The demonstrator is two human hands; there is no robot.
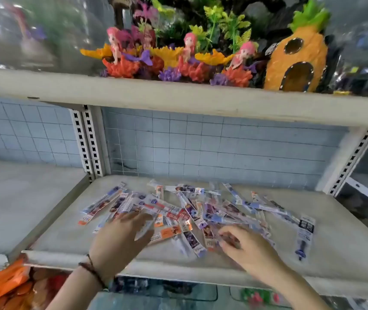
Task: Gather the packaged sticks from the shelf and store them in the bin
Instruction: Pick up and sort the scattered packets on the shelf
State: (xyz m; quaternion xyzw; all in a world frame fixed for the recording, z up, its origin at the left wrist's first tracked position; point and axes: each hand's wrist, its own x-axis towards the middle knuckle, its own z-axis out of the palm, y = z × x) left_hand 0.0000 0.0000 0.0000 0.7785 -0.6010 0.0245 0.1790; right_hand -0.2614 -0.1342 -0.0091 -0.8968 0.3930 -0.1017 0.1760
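Note:
Several packaged sticks (178, 211), long thin plastic sleeves printed in purple, white and orange, lie scattered in a loose pile on the lower shelf board (335, 242). One sleeve (304, 233) lies apart at the right. My left hand (120, 238) reaches palm down over the pile's left side, its fingers stretched out and touching the packets. My right hand (245, 245) is on the front right part of the pile, its fingers curled and pinching packets at their tips. The picture is blurred around both hands. No bin is clearly in view.
The upper shelf (178, 97) carries aquarium ornaments: mermaid figures on coral (187, 57) and an orange pineapple house (295, 61). Blue-tiled wall stands behind. A slotted upright (89, 142) splits the shelving. Orange bags (8, 285) and clear packages (163, 289) sit below the shelf's front edge.

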